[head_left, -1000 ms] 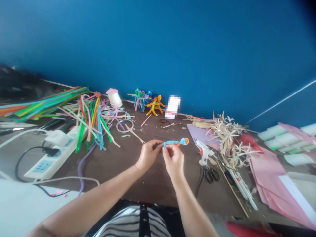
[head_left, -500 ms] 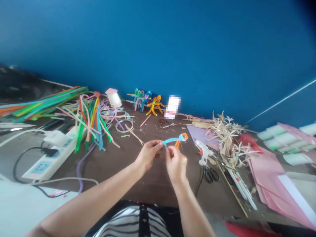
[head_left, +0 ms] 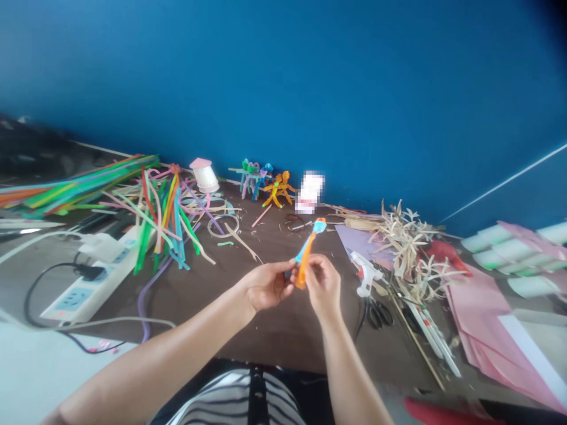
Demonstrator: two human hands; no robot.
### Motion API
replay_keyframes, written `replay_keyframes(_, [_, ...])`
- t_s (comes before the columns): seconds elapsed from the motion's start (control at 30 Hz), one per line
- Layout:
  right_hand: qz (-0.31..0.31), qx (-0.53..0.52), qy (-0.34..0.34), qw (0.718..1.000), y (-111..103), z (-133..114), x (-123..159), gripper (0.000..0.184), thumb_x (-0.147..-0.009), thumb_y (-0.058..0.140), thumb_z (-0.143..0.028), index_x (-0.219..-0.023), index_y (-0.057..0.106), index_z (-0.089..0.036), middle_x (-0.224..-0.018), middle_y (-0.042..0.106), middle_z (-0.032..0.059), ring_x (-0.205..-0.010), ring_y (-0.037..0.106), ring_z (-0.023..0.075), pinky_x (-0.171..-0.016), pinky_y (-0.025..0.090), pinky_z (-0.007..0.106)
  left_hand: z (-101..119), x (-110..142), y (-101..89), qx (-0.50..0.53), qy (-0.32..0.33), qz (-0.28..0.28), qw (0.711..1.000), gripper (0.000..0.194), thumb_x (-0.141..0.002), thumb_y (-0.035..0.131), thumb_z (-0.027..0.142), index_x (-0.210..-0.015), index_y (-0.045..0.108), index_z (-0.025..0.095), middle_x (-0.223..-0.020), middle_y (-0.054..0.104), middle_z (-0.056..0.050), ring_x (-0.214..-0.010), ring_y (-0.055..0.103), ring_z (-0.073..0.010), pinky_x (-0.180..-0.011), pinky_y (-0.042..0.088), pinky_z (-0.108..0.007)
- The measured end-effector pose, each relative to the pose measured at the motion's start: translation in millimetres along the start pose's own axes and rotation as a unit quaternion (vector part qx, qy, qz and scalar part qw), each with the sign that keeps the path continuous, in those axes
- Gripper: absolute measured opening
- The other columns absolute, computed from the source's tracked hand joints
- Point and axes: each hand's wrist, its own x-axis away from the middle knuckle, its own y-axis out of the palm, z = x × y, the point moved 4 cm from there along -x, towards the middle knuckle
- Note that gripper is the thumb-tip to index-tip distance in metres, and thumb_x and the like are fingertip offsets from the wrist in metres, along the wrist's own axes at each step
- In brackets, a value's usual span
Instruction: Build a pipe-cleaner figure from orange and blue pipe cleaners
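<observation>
Between both hands is a small pipe cleaner figure [head_left: 313, 236] with a blue and orange head and long blue and orange strands below it. My left hand [head_left: 268, 284] pinches the lower end of the blue strand. The fingers of my right hand [head_left: 325, 280] are closed on the orange strand, close beside the left fingertips. Held above the dark table [head_left: 248, 330], the figure points its head away from me. Beyond it, by the wall, stand orange pipe cleaner figures [head_left: 279, 189] and a green, pink and blue group [head_left: 253, 176].
Pipe cleaners [head_left: 166, 218] lie bundled at left, behind a power strip [head_left: 88, 289] with cables. A pink-topped white cup [head_left: 204, 176] stands at the back. To the right are a glue gun [head_left: 367, 273], scissors [head_left: 378, 313], dried straw flowers [head_left: 407, 236] and pink paper [head_left: 478, 313].
The figure has turned from lying sideways to pointing away from me, its orange strand now in front. Both hands have shifted slightly, the left lower.
</observation>
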Motion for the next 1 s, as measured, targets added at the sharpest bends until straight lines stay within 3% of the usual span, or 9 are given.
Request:
replay_keyframes(0.13, [-0.086,-0.081,0.070,0.991,-0.7,-5.5,-6.1,0.014,-0.075,0.053,-0.029,-0.082,0.057,-0.018,-0.071,0.060,0.0023,-0.064,0.057,0.0146,-0.056,0.045,0.025,0.7,4.3,0.6,-0.020,-0.016,-0.019,0.999,0.015,-0.081,0.050,0.018,-0.073,0.059,0.008,-0.055,0.053,0.000,-0.045,0.053,-0.0055,-0.039,0.044,-0.012])
replay_keyframes(0.4, [-0.164,-0.136,0.100,0.972,-1.8,-9.6,-10.5,0.010,-0.072,0.053,-0.024,-0.072,0.058,-0.016,-0.062,0.057,-0.0015,-0.052,0.051,0.0091,-0.050,0.038,0.021,-7.7,9.3,3.4,-0.003,-0.065,-0.120,0.991,0.011,-0.077,0.056,0.019,-0.074,0.058,0.008,-0.056,0.048,0.003,-0.047,0.050,-0.0043,-0.042,0.044,-0.013])
replay_keyframes(0.47, [-0.171,-0.148,0.112,0.968,-1.2,-9.9,-10.6,0.008,-0.070,0.052,-0.022,-0.068,0.056,-0.016,-0.060,0.056,-0.0019,-0.051,0.051,0.0092,-0.047,0.036,0.020,-7.0,8.4,1.9,-0.037,-0.027,-0.118,0.992,0.010,-0.075,0.058,0.018,-0.074,0.059,0.009,-0.059,0.051,0.001,-0.049,0.051,-0.0048,-0.043,0.044,-0.014])
replay_keyframes(0.6, [-0.136,-0.100,0.123,0.978,-1.7,-11.7,-10.8,0.005,-0.067,0.050,-0.018,-0.064,0.054,-0.016,-0.053,0.051,-0.0044,-0.043,0.044,0.0070,-0.041,0.032,0.018,-0.4,7.1,0.6,-0.172,0.110,-0.095,0.974,0.012,-0.071,0.061,0.022,-0.075,0.061,0.011,-0.063,0.057,-0.002,-0.050,0.052,-0.0075,-0.046,0.043,-0.017])
replay_keyframes(0.7, [-0.100,-0.041,0.113,0.988,-1.5,-13.7,-9.6,0.006,-0.068,0.049,-0.017,-0.066,0.055,-0.017,-0.050,0.051,-0.0050,-0.042,0.044,0.0077,-0.040,0.032,0.018,6.3,8.0,-0.3,-0.278,0.224,-0.040,0.933,0.018,-0.070,0.061,0.029,-0.075,0.062,0.011,-0.064,0.060,-0.003,-0.054,0.053,-0.0094,-0.050,0.042,-0.019])
replay_keyframes(0.83, [-0.057,-0.001,0.096,0.994,0.1,-14.0,-7.2,0.005,-0.069,0.050,-0.020,-0.067,0.054,-0.016,-0.047,0.048,-0.0055,-0.038,0.037,0.0066,-0.037,0.029,0.018,15.2,12.0,-0.9,-0.415,0.400,0.039,0.816,0.021,-0.066,0.064,0.030,-0.076,0.063,0.013,-0.065,0.061,-0.001,-0.060,0.054,-0.0124,-0.056,0.041,-0.021])
replay_keyframes(0.9, [-0.049,0.003,0.099,0.994,1.4,-13.1,-6.1,0.005,-0.069,0.051,-0.021,-0.068,0.053,-0.016,-0.046,0.046,-0.0062,-0.036,0.034,0.0055,-0.036,0.026,0.017,16.3,11.6,-2.7,-0.449,0.443,0.066,0.773,0.017,-0.066,0.063,0.030,-0.074,0.064,0.014,-0.067,0.062,-0.002,-0.063,0.055,-0.0139,-0.059,0.043,-0.022])
replay_keyframes(1.0, [-0.061,-0.024,0.123,0.990,3.7,-11.8,-5.0,0.007,-0.070,0.053,-0.024,-0.070,0.052,-0.018,-0.045,0.047,-0.0076,-0.034,0.033,0.0050,-0.034,0.025,0.017,15.9,9.3,-4.1,-0.469,0.457,0.071,0.753,0.016,-0.072,0.058,0.030,-0.073,0.064,0.016,-0.067,0.063,-0.003,-0.064,0.057,-0.0148,-0.061,0.044,-0.023])
